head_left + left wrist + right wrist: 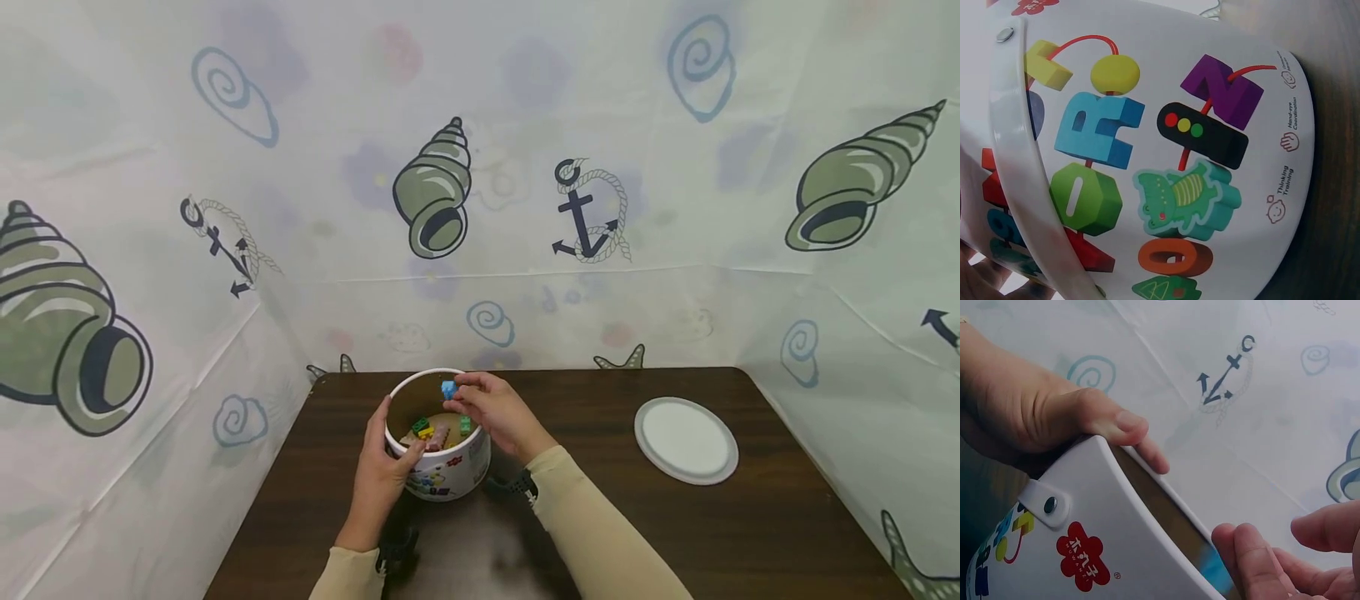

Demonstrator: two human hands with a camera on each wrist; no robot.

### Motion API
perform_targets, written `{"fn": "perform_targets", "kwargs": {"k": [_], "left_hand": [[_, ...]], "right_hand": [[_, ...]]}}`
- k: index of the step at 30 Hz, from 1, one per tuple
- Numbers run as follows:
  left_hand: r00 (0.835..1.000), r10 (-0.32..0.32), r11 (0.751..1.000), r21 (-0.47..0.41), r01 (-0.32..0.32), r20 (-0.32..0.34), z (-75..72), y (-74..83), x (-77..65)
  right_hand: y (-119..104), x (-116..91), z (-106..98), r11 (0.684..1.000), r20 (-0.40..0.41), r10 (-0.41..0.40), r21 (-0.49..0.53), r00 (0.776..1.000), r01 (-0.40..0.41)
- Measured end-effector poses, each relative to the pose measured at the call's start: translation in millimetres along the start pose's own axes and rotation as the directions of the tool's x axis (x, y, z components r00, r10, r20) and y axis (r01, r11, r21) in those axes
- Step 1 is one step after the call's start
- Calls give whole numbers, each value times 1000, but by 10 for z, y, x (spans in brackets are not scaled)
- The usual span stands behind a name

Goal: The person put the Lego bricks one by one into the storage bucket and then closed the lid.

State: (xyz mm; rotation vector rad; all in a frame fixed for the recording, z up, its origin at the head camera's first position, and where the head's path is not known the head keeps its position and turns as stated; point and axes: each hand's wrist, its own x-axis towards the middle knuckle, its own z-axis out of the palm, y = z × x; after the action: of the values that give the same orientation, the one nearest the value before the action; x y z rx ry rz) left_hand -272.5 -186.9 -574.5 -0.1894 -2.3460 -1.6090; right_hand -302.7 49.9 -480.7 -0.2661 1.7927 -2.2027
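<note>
A white round bucket (450,471) with printed pictures stands on the table. My left hand (378,471) grips its near-left side, thumb over the rim. In the right wrist view the left hand (1041,412) lies on the rim beside a riveted strap end. My right hand (498,412) is over the bucket's right edge and pinches a small blue block (448,389) at its fingertips. The block (1215,572) is blurred and partly behind the fingers in the right wrist view. Inside lie a pink piece (437,437), green blocks (465,425) and a yellow piece (426,433).
A round white lid (686,440) lies on the dark wooden table (585,508), right of the bucket. Behind the table hangs a white cloth (517,325) printed with shells and anchors. The left wrist view is mostly filled by the bucket's printed wall (1260,156).
</note>
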Motion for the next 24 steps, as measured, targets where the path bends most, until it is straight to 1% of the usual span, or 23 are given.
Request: {"fn": "perform_targets", "kwargs": {"k": [6, 13, 16, 20, 24], "left_hand": [[1000, -24, 1000, -6, 24, -1, -8, 15, -21], [1000, -30, 999, -22, 30, -3, -29, 37, -26], [999, -35, 999, -18, 35, -4, -20, 35, -17], [999, -40, 999, -6, 40, 0, -3, 29, -15], [999, -40, 999, 12, 40, 5, -4, 35, -16]], "right_hand": [[-9, -27, 12, 1000, 4, 16, -12, 1000, -16], [-19, -40, 35, 1000, 2, -2, -14, 1000, 2], [-4, -49, 36, 1000, -20, -9, -15, 1000, 9], [32, -85, 18, 999, -36, -46, -19, 998, 45], [91, -169, -49, 994, -21, -107, 4, 994, 107]]}}
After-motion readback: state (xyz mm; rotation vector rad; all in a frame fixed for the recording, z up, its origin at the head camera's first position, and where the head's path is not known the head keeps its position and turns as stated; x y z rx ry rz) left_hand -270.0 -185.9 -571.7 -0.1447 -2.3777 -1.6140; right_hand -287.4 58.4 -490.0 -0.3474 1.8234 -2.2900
